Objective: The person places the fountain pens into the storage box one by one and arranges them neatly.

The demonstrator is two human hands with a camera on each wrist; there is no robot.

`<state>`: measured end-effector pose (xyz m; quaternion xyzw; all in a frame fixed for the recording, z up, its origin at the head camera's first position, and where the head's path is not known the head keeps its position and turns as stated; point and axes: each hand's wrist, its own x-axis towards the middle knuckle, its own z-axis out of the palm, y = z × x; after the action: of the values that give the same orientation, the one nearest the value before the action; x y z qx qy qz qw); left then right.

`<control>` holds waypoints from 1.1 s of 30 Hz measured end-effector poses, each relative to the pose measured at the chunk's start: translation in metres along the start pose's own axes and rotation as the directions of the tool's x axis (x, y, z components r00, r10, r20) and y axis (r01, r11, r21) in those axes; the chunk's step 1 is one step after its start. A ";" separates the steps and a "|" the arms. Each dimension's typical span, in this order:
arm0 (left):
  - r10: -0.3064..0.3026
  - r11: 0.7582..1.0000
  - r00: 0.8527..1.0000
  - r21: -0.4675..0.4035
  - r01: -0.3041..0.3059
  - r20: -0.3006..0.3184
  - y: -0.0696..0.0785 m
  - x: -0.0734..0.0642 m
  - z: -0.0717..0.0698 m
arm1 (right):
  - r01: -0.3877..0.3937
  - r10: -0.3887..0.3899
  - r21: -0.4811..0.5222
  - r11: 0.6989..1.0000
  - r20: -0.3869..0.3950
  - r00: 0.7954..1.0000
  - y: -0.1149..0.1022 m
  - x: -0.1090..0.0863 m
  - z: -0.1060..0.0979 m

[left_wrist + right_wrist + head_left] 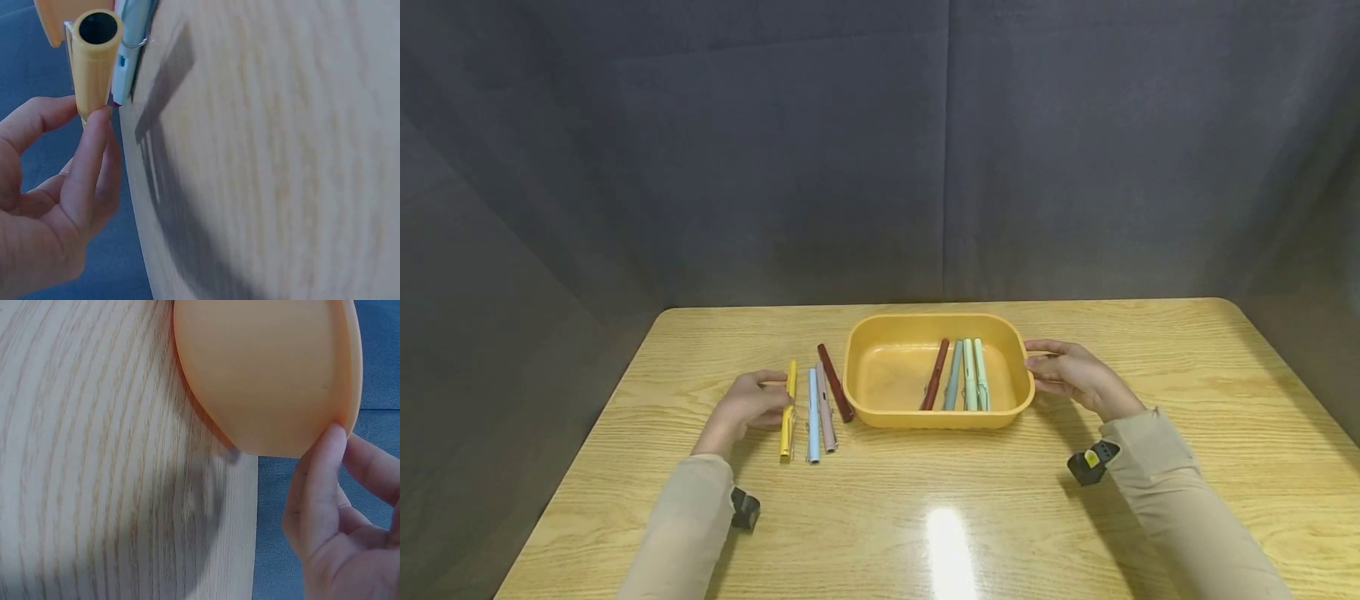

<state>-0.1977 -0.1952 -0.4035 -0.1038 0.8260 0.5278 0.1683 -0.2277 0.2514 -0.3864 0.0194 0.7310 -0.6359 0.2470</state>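
Observation:
My left hand [751, 403] pinches a yellow pen [786, 437] between thumb and fingers, left of the other pens. In the left wrist view, the yellow pen [95, 69] points its dark hollow end at the camera, and its shadow falls apart from it on the wood. Beside it lie a light blue pen [814, 417], a mauve pen [825, 408] and a dark red pen [835, 381]. The fingertips of my right hand [1078, 375] touch the outside of the yellow tray [883, 375] at its right end, near the rim [347, 375].
Inside the tray, towards its right, lie a dark red pen [936, 375], a grey-blue pen [953, 377] and two pale green pens [970, 375]. A wooden table [865, 517] carries everything. Dark cloth [880, 167] hangs behind it and at the sides.

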 end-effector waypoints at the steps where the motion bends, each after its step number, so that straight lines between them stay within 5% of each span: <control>1: 0.002 1.000 1.000 -0.005 -0.002 0.000 0.001 0.000 -0.001 | -0.001 0.001 -0.001 1.000 0.000 1.000 0.000 0.000 0.000; 19: 0.096 0.973 0.993 -0.218 -0.079 0.071 0.021 -0.003 -0.010 | -0.003 0.003 -0.008 1.000 -0.004 1.000 0.000 0.001 -0.001; 33: 0.094 0.951 0.991 -0.302 -0.063 0.090 0.047 -0.001 0.004 | -0.009 0.010 -0.016 1.000 0.003 1.000 -0.001 0.000 -0.001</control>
<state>-0.2129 -0.1716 -0.3657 -0.0677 0.7305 0.6574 0.1721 -0.2284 0.2518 -0.3858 0.0201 0.7355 -0.6289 0.2512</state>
